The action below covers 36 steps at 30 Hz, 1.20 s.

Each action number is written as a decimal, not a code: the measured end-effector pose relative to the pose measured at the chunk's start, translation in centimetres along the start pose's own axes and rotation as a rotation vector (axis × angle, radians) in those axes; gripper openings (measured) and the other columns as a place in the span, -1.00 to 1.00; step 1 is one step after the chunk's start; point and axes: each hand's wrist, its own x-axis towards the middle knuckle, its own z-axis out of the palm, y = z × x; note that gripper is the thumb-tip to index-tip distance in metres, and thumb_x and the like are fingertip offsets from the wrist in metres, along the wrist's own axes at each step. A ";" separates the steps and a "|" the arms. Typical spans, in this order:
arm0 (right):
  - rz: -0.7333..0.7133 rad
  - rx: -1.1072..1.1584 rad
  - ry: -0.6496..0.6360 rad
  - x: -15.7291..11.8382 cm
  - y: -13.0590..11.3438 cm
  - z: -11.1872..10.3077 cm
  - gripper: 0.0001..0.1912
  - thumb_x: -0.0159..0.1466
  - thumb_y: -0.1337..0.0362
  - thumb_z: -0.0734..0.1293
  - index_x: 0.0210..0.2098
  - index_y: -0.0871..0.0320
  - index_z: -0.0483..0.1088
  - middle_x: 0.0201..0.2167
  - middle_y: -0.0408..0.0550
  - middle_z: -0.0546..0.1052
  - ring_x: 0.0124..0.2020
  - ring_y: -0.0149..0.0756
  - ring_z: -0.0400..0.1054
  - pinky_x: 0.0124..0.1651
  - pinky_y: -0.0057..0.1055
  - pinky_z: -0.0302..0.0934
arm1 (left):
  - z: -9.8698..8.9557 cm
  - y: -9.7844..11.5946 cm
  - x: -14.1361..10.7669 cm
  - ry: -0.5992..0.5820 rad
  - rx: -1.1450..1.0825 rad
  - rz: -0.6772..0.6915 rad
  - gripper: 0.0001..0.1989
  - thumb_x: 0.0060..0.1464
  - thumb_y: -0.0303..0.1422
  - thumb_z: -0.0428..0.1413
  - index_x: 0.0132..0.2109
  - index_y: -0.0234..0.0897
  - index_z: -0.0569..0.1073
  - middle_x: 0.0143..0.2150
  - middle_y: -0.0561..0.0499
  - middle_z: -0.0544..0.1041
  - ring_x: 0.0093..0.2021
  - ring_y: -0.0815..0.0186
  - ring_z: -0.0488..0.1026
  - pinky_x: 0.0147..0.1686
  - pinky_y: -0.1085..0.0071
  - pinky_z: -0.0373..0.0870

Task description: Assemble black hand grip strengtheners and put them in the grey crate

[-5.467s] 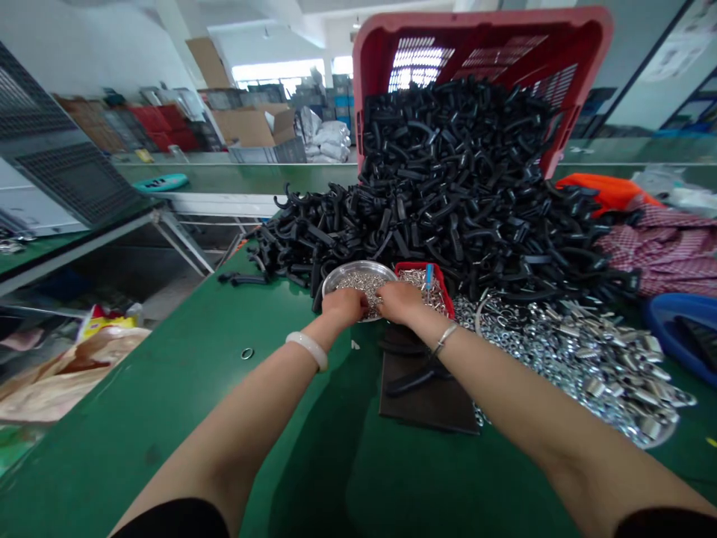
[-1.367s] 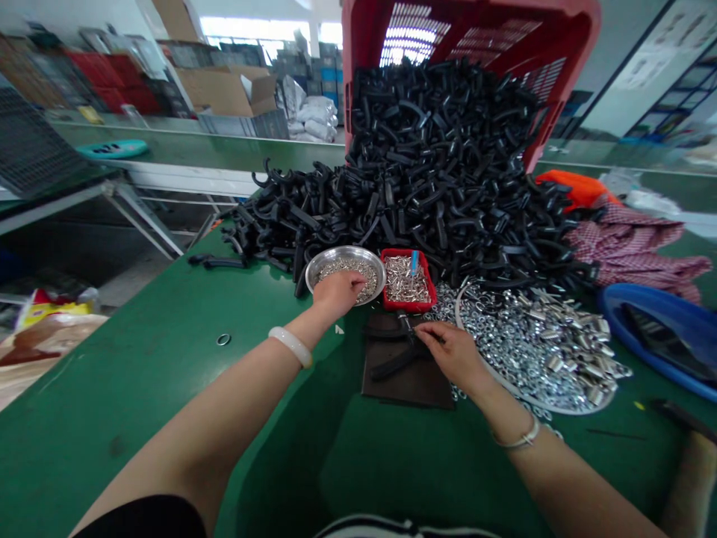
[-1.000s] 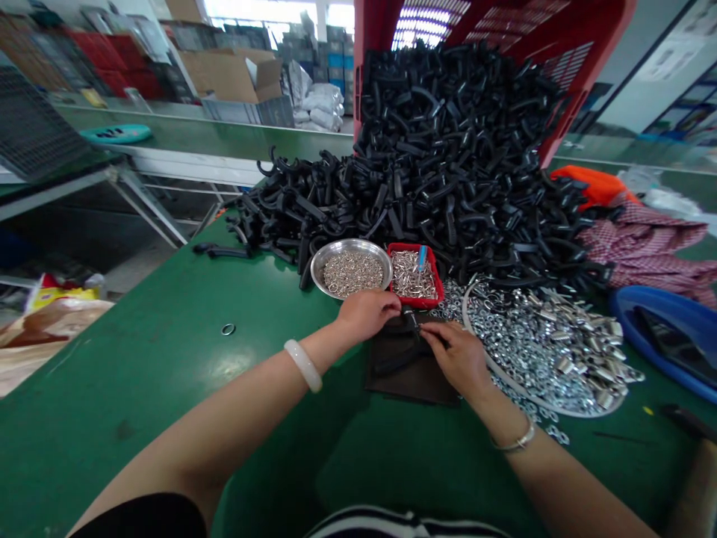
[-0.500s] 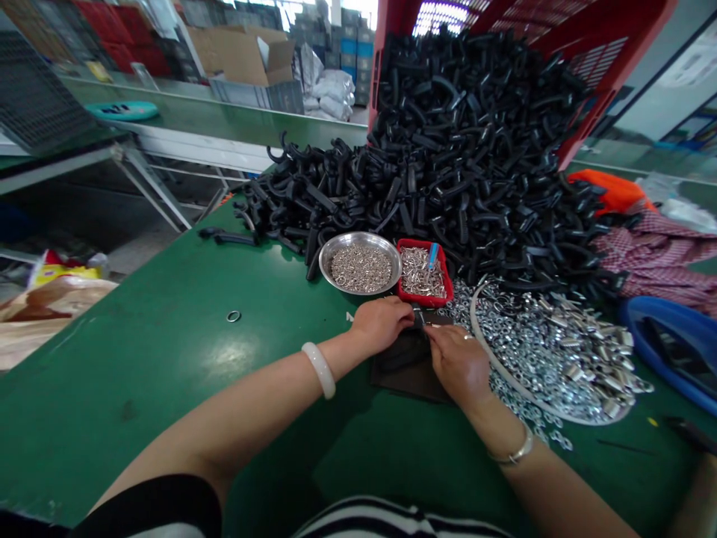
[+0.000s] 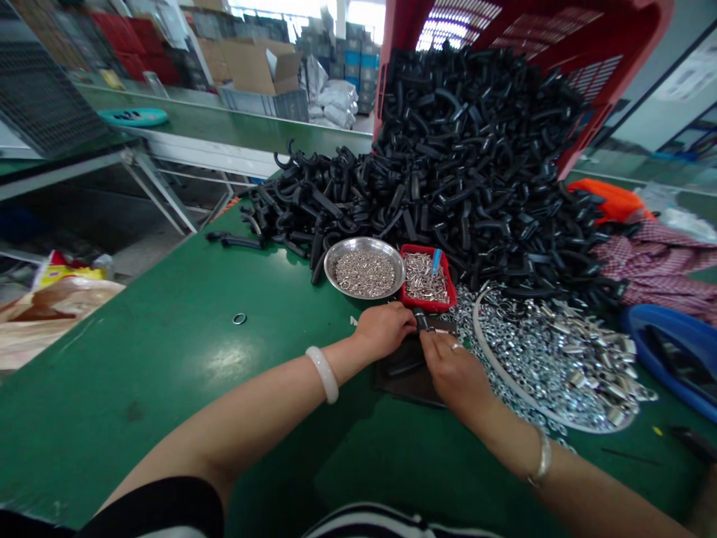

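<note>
Both my hands meet over a dark flat pad (image 5: 411,388) on the green table. My left hand (image 5: 384,329), white bangle on its wrist, pinches the upper end of a black curved plastic part (image 5: 406,364) lying over the pad. From the other side, my right hand (image 5: 456,370) has its fingertips closed on the same end. Any small piece between the fingertips is too small to make out. Just beyond the hands stand a steel bowl (image 5: 330,273) of tiny metal pieces and a red tray (image 5: 429,305) of small metal pins, with a blue-handled tool (image 5: 436,260) in it.
A large heap of black plastic parts (image 5: 448,179) spills from a tipped red crate (image 5: 621,97). At right, loose metal rings and sleeves (image 5: 549,359) lie in and around a pale-rimmed tray (image 5: 504,379), beside a blue basin (image 5: 638,359). One metal ring (image 5: 239,318) lies at left.
The view has shifted slightly, so the scene sits a little lower. My right fingertips have shifted slightly on the black part's end; my left hand keeps its grip.
</note>
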 end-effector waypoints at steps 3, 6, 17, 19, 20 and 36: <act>-0.027 0.066 0.031 -1.9 0.0 0.7 -0.53 0.12 0.56 0.09 0.04 0.45 0.22 -0.03 0.31 0.38 -0.03 -0.01 0.26 -0.08 -0.14 0.25 | 0.0 0.5 0.5 0.029 -0.001 0.034 -0.83 0.06 -0.26 0.04 -0.26 -0.15 0.50 -0.24 0.07 0.48 -0.25 0.36 0.42 -0.31 0.48 0.32; 0.008 0.235 0.041 -3.5 0.5 1.3 -0.48 0.15 0.52 0.09 0.13 0.42 0.09 0.04 0.28 0.31 0.08 -0.05 0.17 0.04 -0.09 0.18 | 0.5 1.1 1.2 0.052 0.007 0.104 -0.83 0.08 -0.26 0.02 -0.27 -0.13 0.50 -0.24 0.08 0.48 -0.24 0.36 0.41 -0.30 0.48 0.31; 0.110 0.530 0.036 -4.7 1.5 1.5 -0.49 0.22 0.42 0.09 0.17 0.24 0.05 0.12 0.12 0.24 0.19 -0.19 0.02 0.14 -0.10 0.10 | 2.1 0.3 2.5 0.008 -0.106 0.264 -0.84 0.08 -0.37 0.03 -0.27 -0.22 0.50 -0.25 0.06 0.48 -0.23 0.41 0.40 -0.21 0.51 0.32; 0.116 0.543 0.035 -4.7 1.5 1.5 -0.50 0.22 0.42 0.09 0.16 0.25 0.07 0.12 0.12 0.24 0.19 -0.19 0.02 0.15 -0.11 0.09 | 1.9 0.3 2.7 0.007 -0.126 0.253 -0.87 0.05 -0.35 0.07 -0.29 -0.21 0.51 -0.28 0.07 0.48 -0.25 0.41 0.41 -0.22 0.50 0.33; 0.119 0.549 0.033 -4.7 1.5 1.5 -0.51 0.22 0.42 0.09 0.16 0.25 0.08 0.12 0.12 0.24 0.19 -0.19 0.01 0.15 -0.11 0.08 | 1.8 0.3 2.7 0.007 -0.130 0.247 -0.88 0.04 -0.34 0.08 -0.30 -0.21 0.51 -0.30 0.08 0.49 -0.26 0.41 0.41 -0.24 0.50 0.33; 0.114 0.571 0.047 -5.0 1.6 1.8 -0.53 0.21 0.45 0.09 0.12 0.24 0.15 0.13 0.11 0.24 0.20 -0.18 -0.01 0.16 -0.09 0.08 | 2.1 0.8 1.7 0.055 -0.036 0.296 -0.86 0.08 -0.43 0.01 -0.27 -0.30 0.46 -0.30 0.00 0.44 -0.28 0.39 0.38 -0.26 0.49 0.34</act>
